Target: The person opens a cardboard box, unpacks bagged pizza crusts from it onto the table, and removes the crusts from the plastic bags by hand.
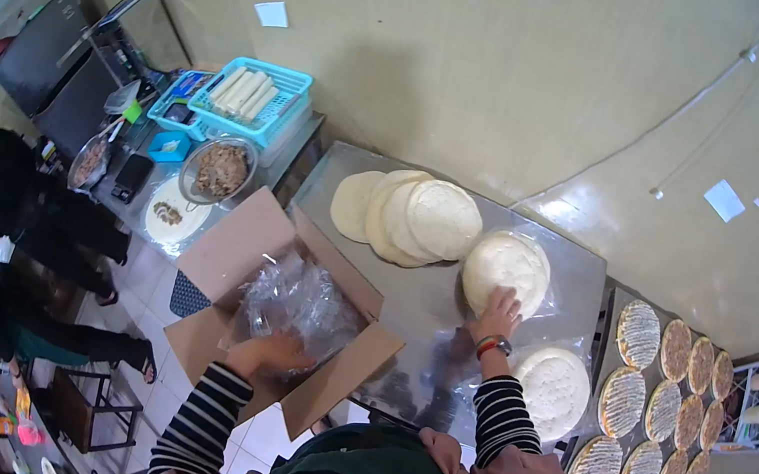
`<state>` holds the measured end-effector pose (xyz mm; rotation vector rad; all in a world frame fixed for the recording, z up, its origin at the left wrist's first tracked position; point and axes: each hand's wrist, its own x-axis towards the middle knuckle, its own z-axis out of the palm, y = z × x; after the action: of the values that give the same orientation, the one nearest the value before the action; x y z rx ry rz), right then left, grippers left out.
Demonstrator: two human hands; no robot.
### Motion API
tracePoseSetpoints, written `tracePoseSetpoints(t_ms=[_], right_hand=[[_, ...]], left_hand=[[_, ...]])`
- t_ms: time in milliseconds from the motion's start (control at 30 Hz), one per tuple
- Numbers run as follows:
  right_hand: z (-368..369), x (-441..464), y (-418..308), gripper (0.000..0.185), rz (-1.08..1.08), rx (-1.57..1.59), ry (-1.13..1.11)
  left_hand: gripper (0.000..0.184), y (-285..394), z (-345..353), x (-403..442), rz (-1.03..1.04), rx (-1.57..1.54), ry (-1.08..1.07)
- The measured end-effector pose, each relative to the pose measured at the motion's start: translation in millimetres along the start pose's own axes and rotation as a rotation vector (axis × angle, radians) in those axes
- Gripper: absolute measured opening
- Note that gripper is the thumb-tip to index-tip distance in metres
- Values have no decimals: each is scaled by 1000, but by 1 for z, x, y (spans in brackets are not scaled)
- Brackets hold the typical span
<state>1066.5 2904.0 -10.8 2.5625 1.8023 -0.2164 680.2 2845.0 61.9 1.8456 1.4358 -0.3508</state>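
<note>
My left hand [280, 354] is at the near side of an open cardboard box [355, 278], touching the crumpled clear plastic [302, 300] inside. Its fingertips blur into the plastic, so I cannot tell whether they grip it. My right hand [500, 311] lies with fingers stretched out on the near edge of a stack of round pale flatbreads [505, 264], which rests on clear plastic. Nearer me, a second round stack [551, 394] sits at the table's right edge. Beyond the box, overlapping flatbread rounds [424, 214] are spread on the metal table [416, 320].
Racks at right hold rows of topped round breads [639, 334]. The left counter carries a blue basket [273, 122] of white rolls, a bowl of brown filling [221, 170] and a topped flatbread [176, 213]. Two people [3, 186] stand at left near a stool [77, 409].
</note>
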Motion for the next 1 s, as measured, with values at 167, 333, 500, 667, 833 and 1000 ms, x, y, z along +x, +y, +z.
tracePoseSetpoints(t_ms=[167, 333, 500, 667, 833, 1000], right_hand=[[22, 6, 14, 33, -81, 50, 229], [-15, 13, 9, 13, -102, 336, 225], [-68, 33, 14, 10, -248, 1432, 529], [-178, -29, 19, 10, -182, 2043, 271], [-241, -110, -25, 15, -21, 2620, -207], [-197, -137, -37, 24, -276, 2714, -354]], left_hand=[[70, -6, 22, 53, -91, -86, -188], [75, 53, -30, 4, -44, 137, 19], [54, 80, -64, -54, 94, -45, 316], [50, 88, -62, -56, 344, -689, 371], [61, 131, -59, -54, 903, -1401, 168], [61, 145, -52, -81, 923, -1700, 281]])
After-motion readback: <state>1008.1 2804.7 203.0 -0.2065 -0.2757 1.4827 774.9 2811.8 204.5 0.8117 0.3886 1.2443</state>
